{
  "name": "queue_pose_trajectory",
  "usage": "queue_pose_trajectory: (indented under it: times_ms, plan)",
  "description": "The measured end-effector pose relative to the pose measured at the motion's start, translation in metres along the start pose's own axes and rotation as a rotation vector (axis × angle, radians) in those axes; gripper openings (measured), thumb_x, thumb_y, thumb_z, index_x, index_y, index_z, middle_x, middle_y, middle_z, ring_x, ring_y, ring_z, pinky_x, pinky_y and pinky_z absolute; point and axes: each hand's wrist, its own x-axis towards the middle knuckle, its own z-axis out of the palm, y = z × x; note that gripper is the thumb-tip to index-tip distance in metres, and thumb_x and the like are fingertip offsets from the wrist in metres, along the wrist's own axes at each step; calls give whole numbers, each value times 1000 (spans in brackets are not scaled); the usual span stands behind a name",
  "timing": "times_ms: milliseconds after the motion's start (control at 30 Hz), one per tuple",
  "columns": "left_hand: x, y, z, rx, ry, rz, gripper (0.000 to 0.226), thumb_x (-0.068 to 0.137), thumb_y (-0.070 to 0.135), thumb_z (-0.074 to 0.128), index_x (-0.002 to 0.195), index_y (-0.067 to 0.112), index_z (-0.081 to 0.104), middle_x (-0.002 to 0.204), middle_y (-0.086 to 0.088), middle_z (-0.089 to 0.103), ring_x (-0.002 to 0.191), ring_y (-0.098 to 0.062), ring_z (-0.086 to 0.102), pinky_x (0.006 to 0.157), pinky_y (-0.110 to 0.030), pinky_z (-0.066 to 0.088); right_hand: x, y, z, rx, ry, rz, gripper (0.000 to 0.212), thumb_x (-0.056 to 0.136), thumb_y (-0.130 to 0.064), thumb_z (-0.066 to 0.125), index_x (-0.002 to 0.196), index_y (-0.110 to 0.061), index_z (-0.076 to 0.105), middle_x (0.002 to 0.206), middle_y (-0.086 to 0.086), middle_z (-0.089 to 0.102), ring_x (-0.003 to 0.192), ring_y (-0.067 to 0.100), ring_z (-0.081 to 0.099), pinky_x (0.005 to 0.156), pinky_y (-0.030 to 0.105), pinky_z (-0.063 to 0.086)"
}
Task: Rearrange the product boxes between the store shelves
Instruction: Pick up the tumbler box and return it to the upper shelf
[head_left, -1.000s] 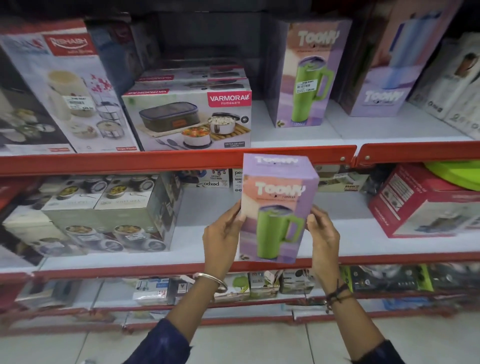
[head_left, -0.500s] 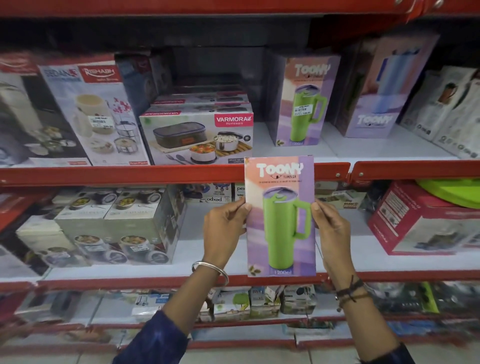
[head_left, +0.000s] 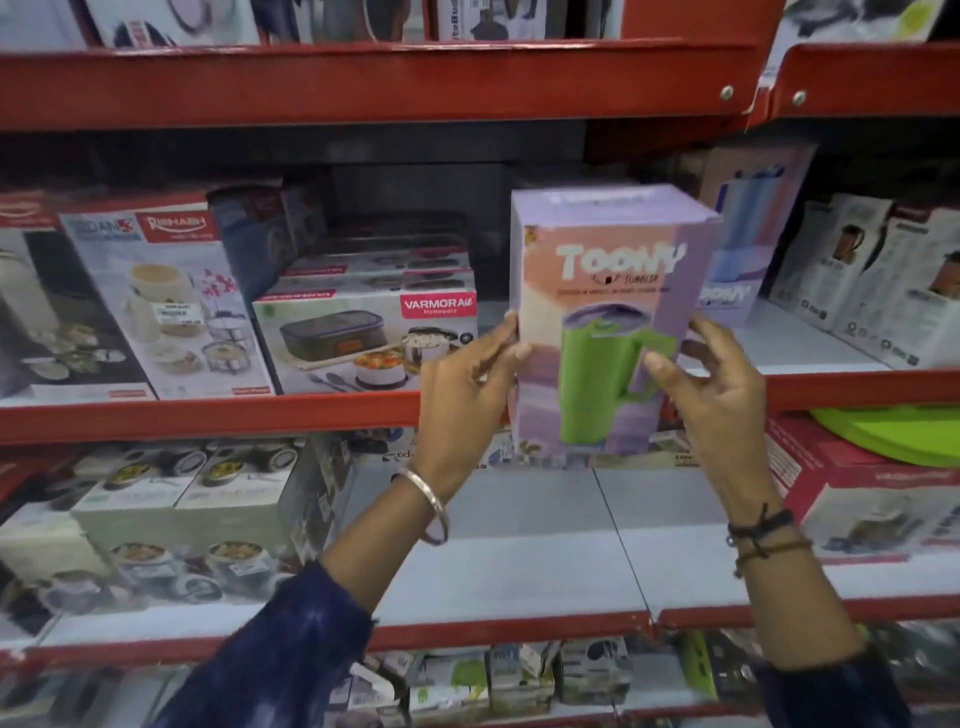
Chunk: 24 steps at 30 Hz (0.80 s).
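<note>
A purple and pink Toony tumbler box (head_left: 613, 322) with a green mug pictured on it is upright in the air, in front of the red edge (head_left: 208, 415) of the middle shelf. My left hand (head_left: 462, 395) presses its left side. On the box's right side is my right hand (head_left: 711, 395), thumb on the front and fingers round the back. The box's base is level with the red shelf edge. It hides the shelf space right behind it. A second Toony box (head_left: 748, 244), with a blue tumbler, stands on that shelf just to the right.
A stack of Varmora lunch boxes (head_left: 363, 338) and a tall Rishabh box (head_left: 166, 296) fill the shelf to the left. White boxes (head_left: 872, 280) stand at far right. On the shelf below are casserole boxes (head_left: 171, 493), a red box (head_left: 857, 483) and a green lid (head_left: 893, 431).
Both hands have lifted the Toony box from the lower shelf's level up to the middle shelf. My view has tilted upward and moved closer.
</note>
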Motion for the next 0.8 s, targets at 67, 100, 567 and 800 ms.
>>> queue_pose_trajectory:
  times_ms: [67, 100, 567, 800]
  plan:
    - [17, 2, 11, 8, 5, 63, 40, 88, 25, 61, 126, 19, 53, 82, 12, 61, 72, -15, 50, 74, -55, 55, 21, -2, -1, 3, 18, -30, 47, 84, -5, 64, 129, -5, 50, 125, 7, 60, 109, 8, 60, 85, 16, 52]
    - [24, 0, 17, 22, 18, 89, 41, 88, 21, 61, 128, 17, 52, 83, 10, 60, 73, -14, 48, 77, -52, 55, 30, -1, 0, 2, 25, -36, 47, 85, -4, 64, 130, -5, 50, 123, 3, 60, 109, 4, 60, 87, 14, 50]
    - [64, -65, 76, 232, 3, 3, 46, 90, 14, 58, 134, 19, 47, 69, -17, 67, 55, -12, 39, 58, -29, 48, 82, 78, 7, -41, -62, 111, 59, 83, -9, 67, 137, -17, 44, 129, 3, 60, 116, 9, 57, 92, 16, 50]
    - [83, -74, 79, 325, -37, -17, 47, 89, 18, 60, 135, 17, 46, 69, -22, 67, 47, -11, 38, 54, -31, 48, 93, 93, 17, -38, -29, 105, 61, 82, -4, 67, 137, -17, 43, 125, 1, 59, 115, 12, 57, 84, 5, 46]
